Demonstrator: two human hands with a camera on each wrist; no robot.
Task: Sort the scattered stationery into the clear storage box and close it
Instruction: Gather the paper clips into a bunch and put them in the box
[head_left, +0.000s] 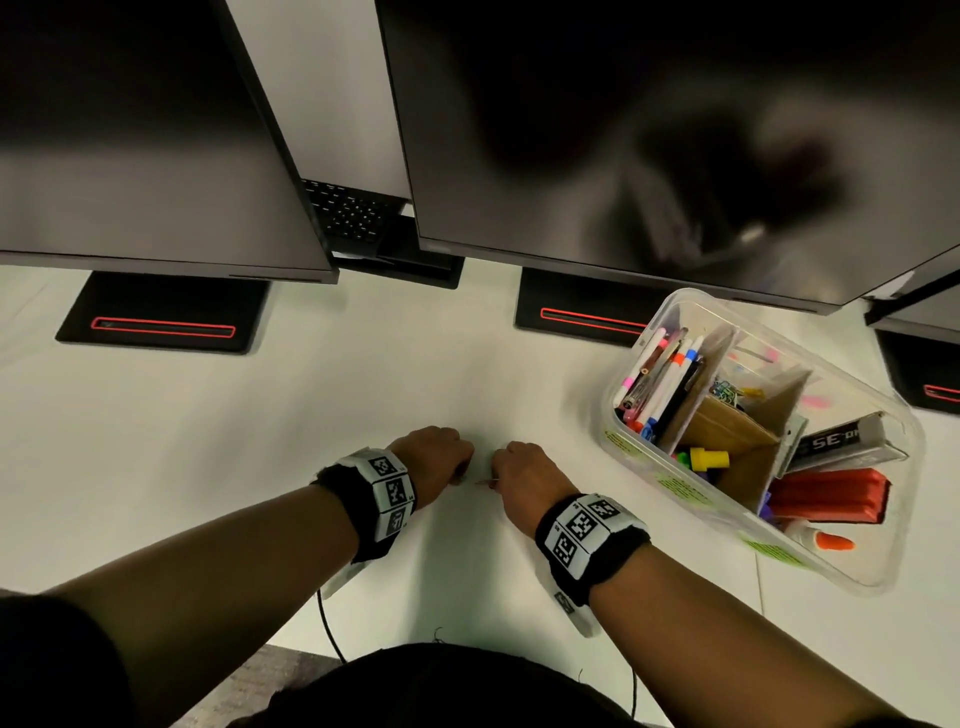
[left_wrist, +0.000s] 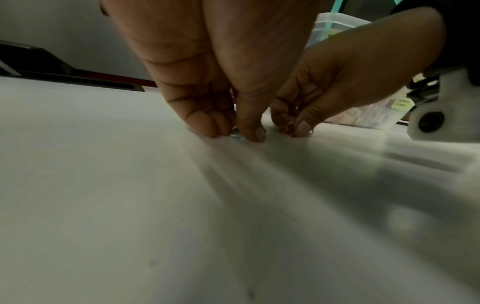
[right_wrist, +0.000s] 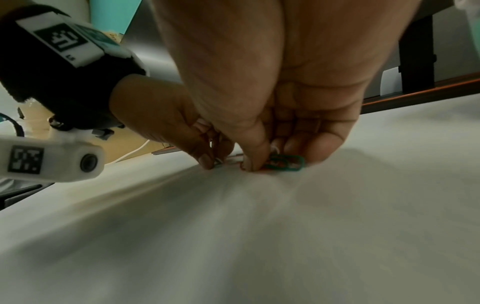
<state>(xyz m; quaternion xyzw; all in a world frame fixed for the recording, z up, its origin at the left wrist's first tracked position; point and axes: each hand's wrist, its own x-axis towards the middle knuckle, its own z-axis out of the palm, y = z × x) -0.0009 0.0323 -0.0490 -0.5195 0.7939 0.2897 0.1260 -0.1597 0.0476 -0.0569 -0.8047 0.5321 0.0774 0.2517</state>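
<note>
Desk: my white, smooth desk top (head_left: 260, 441) gives flat things nothing to catch on, so I expect the clips to skate when pushed.

Box: the clear plastic storage box (head_left: 878, 582) with cardboard dividers sits to the right, well apart from my hands, open and already holding pens, an orange-capped glue stick and other bits. I judge it light and rigid; best taken by its rim or walls.

Left hand: my left hand (head_left: 434, 457) is curled, fingertips down on the desk, thumb and fingers pinching a small silvery-blue wire paper clip (left_wrist: 237, 136) near the middle of the desk.

Right hand: my right hand (head_left: 524, 475) is just beside the left, fingers curled and pinching at a small cluster of clips.

Clips under right hand: a green wire paper clip (right_wrist: 288, 164) lies flat under my fingertips, with reddish clips (left_wrist: 288, 128) against my thumb.

Handling: these are very light, thin, springy and slippery. I would lift one end with a nail, then pinch across the loops; they tangle easily, and I could drop some on the way to the box.
</note>
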